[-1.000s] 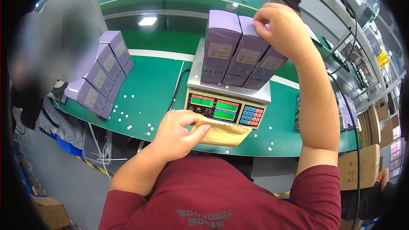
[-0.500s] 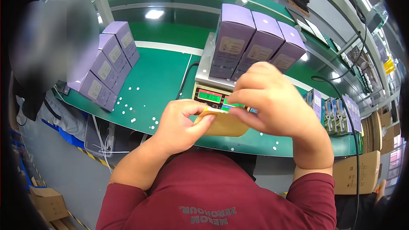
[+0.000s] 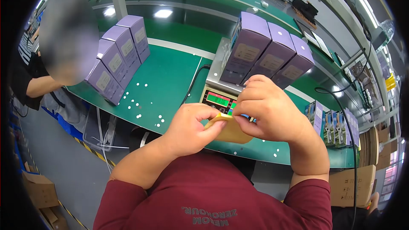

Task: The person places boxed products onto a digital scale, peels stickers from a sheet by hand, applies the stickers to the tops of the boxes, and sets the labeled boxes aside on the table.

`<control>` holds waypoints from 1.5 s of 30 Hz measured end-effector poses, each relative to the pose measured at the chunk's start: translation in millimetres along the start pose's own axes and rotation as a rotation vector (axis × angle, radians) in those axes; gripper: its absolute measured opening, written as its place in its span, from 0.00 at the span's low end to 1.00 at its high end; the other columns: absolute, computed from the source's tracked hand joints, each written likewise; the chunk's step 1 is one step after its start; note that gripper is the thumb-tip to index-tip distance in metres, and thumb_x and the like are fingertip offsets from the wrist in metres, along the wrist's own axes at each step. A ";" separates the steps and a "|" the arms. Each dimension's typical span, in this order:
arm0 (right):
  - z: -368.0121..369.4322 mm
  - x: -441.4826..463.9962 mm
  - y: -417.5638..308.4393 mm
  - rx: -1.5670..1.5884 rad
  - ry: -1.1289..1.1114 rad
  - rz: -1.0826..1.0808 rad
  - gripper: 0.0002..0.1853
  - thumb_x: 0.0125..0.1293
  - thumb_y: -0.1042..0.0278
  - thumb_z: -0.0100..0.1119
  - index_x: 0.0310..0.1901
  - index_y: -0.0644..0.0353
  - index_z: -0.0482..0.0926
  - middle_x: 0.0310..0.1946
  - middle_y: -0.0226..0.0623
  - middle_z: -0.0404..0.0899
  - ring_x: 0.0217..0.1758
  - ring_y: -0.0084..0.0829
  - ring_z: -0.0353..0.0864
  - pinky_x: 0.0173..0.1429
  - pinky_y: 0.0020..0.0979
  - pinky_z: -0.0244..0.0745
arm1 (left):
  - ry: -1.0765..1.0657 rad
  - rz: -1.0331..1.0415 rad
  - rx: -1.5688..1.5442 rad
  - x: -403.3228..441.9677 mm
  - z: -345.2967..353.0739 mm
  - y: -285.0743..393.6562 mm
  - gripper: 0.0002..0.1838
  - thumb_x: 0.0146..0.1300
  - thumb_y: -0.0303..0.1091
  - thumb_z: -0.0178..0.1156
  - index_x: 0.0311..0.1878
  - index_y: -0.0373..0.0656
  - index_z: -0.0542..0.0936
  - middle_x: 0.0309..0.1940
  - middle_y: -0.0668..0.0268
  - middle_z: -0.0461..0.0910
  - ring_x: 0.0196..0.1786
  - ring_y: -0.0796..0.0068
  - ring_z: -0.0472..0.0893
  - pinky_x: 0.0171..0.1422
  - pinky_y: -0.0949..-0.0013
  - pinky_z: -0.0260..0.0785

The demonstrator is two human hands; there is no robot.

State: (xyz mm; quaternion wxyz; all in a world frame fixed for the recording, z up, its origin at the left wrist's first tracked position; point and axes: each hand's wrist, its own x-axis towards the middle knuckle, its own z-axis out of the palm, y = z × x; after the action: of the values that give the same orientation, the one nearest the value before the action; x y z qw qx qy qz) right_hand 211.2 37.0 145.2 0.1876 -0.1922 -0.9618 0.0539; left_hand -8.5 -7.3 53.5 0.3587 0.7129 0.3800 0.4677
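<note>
Our right hand (image 3: 272, 113) is back from the purple boxes (image 3: 272, 61), so both hands meet at the yellow sheet (image 3: 235, 133) before the scale (image 3: 217, 98): left hand (image 3: 194, 127) pinching it, right fingertips bunched, grip unclear.

The left hand (image 3: 191, 128) pinches a yellow paper sheet (image 3: 233, 133), with the right hand (image 3: 272, 110) at its upper edge. Beyond, three purple cartons (image 3: 273, 53) stand in a row on a digital scale (image 3: 218, 98).

We read 8176 on the display (image 3: 218, 98) of the scale (image 3: 218, 70), decimal point unclear | this side of the scale, our maroon shirt (image 3: 208, 187) bears "MEROM ZEROHOUR.", upside down | labels (image 3: 246, 53) on purple boxes (image 3: 251, 33) atop the scale: too small to read
</note>
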 end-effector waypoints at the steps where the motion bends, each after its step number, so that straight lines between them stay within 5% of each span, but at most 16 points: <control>1: -2.7 1.1 1.3 -0.007 0.000 -0.002 0.08 0.48 0.76 0.74 0.31 0.57 0.86 0.31 0.32 0.81 0.38 0.38 0.80 0.58 0.44 0.75 | -0.016 0.021 -0.024 -1.2 -1.1 -1.4 0.06 0.60 0.28 0.71 0.39 0.38 0.88 0.32 0.57 0.87 0.35 0.66 0.87 0.42 0.66 0.75; 5: -30.0 9.4 15.8 0.038 0.124 -0.021 0.07 0.49 0.76 0.73 0.31 0.58 0.86 0.30 0.33 0.82 0.37 0.38 0.80 0.56 0.43 0.76 | -0.077 0.062 -0.094 -7.9 -1.3 -12.7 0.06 0.62 0.29 0.70 0.39 0.37 0.88 0.32 0.57 0.87 0.35 0.66 0.87 0.42 0.66 0.76; 8: -67.8 26.5 36.9 -0.234 0.348 0.125 0.04 0.54 0.75 0.70 0.31 0.61 0.85 0.29 0.34 0.82 0.37 0.39 0.81 0.52 0.40 0.78 | -0.152 0.040 -0.141 -19.9 9.8 -34.9 0.07 0.65 0.31 0.69 0.40 0.37 0.88 0.32 0.58 0.88 0.35 0.68 0.87 0.43 0.66 0.76; 11: -86.9 46.6 63.2 -0.446 0.393 0.190 0.02 0.58 0.74 0.66 0.32 0.62 0.86 0.30 0.36 0.84 0.38 0.40 0.82 0.47 0.38 0.79 | -0.158 -0.299 -0.345 -40.3 29.0 -82.3 0.07 0.69 0.25 0.67 0.47 0.33 0.88 0.40 0.62 0.90 0.43 0.76 0.87 0.50 0.70 0.78; 15: -84.0 63.9 88.7 -0.568 0.234 0.192 0.04 0.61 0.72 0.65 0.33 0.62 0.86 0.33 0.38 0.85 0.41 0.42 0.84 0.49 0.39 0.79 | -0.136 -0.457 -0.612 -52.5 30.9 -112.5 0.08 0.72 0.23 0.65 0.51 0.32 0.86 0.45 0.65 0.89 0.48 0.78 0.85 0.55 0.71 0.77; 23: -91.8 54.2 79.6 -0.277 0.022 0.359 0.09 0.68 0.67 0.65 0.42 0.63 0.88 0.42 0.41 0.87 0.49 0.45 0.85 0.60 0.40 0.78 | -0.145 -0.311 -0.560 -66.3 26.0 -123.1 0.08 0.73 0.27 0.65 0.49 0.32 0.87 0.42 0.64 0.89 0.45 0.81 0.85 0.51 0.72 0.78; 26: -76.2 42.0 93.5 -0.342 0.197 0.118 0.12 0.72 0.68 0.62 0.51 0.63 0.87 0.47 0.39 0.88 0.51 0.47 0.84 0.61 0.43 0.77 | -0.147 -0.314 -0.560 -65.2 24.7 -124.2 0.08 0.73 0.26 0.65 0.49 0.32 0.87 0.42 0.64 0.89 0.45 0.81 0.85 0.51 0.72 0.78; 30: -77.5 36.4 66.7 -0.382 0.252 0.009 0.13 0.71 0.65 0.65 0.50 0.65 0.86 0.47 0.40 0.87 0.52 0.46 0.84 0.62 0.44 0.77 | -0.147 -0.283 -0.492 -65.8 23.8 -122.0 0.07 0.72 0.26 0.66 0.48 0.32 0.87 0.41 0.65 0.89 0.44 0.81 0.84 0.50 0.72 0.77; 34: -77.0 9.3 -34.1 0.611 0.312 -0.132 0.08 0.58 0.67 0.74 0.34 0.59 0.83 0.32 0.38 0.84 0.34 0.40 0.84 0.46 0.42 0.81 | -0.133 -0.307 -0.491 -65.5 20.7 -124.2 0.06 0.71 0.26 0.67 0.46 0.33 0.86 0.39 0.66 0.88 0.42 0.82 0.83 0.49 0.73 0.76; 35: -77.8 1.5 -41.1 0.626 0.330 -0.105 0.08 0.58 0.67 0.74 0.34 0.59 0.83 0.32 0.38 0.84 0.34 0.40 0.84 0.46 0.42 0.81 | -0.142 -0.336 -0.506 -68.7 22.0 -124.2 0.06 0.71 0.26 0.67 0.45 0.33 0.86 0.39 0.66 0.88 0.42 0.82 0.83 0.49 0.73 0.76; 44: -106.1 -45.9 -74.9 0.571 -0.435 -0.496 0.12 0.73 0.71 0.56 0.48 0.54 0.90 0.52 0.38 0.89 0.49 0.39 0.90 0.51 0.26 0.82 | -0.141 -0.335 -0.392 -55.4 3.8 -108.8 0.05 0.70 0.25 0.67 0.45 0.34 0.85 0.40 0.63 0.86 0.45 0.75 0.85 0.52 0.67 0.76; 45: -65.1 -58.0 -67.9 0.574 -0.035 -0.479 0.06 0.67 0.67 0.59 0.37 0.54 0.84 0.35 0.37 0.81 0.35 0.40 0.83 0.40 0.32 0.79 | -0.096 -0.266 -0.445 -47.0 -1.4 -103.8 0.05 0.69 0.26 0.67 0.44 0.34 0.85 0.44 0.60 0.86 0.49 0.72 0.85 0.56 0.66 0.76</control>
State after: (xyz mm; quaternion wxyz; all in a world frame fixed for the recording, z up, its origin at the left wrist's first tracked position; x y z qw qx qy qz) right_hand 262.0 -46.0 197.5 0.2248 0.0997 -0.9282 0.2791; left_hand -44.1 -1.3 -54.6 0.5825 0.5816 0.3407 0.4544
